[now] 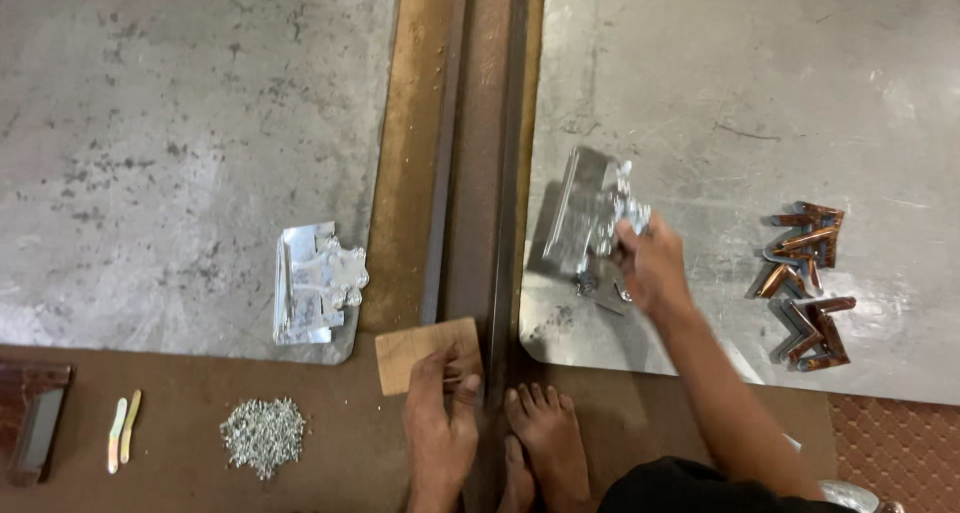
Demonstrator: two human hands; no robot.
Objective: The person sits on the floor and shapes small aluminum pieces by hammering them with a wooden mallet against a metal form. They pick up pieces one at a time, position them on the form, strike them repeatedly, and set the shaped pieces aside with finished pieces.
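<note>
My right hand (650, 263) grips a shiny silver metal piece (585, 218) and holds it just above the right metal sheet (740, 93). My left hand (440, 413) rests on the brown floor, its fingertips on a small rectangular wooden block (415, 351). A second silver metal piece (315, 283) lies flat near the lower right corner of the left metal sheet (180, 143). A pile of small silver bits (263, 435) sits left of my left hand.
A dark metal rail (480, 153) runs between the two sheets. A heap of copper-coloured angled pieces (808, 283) lies on the right sheet. Two pale sticks (123, 431) and a dark wooden object (32, 418) lie at the lower left. My bare feet (545, 433) are at the bottom.
</note>
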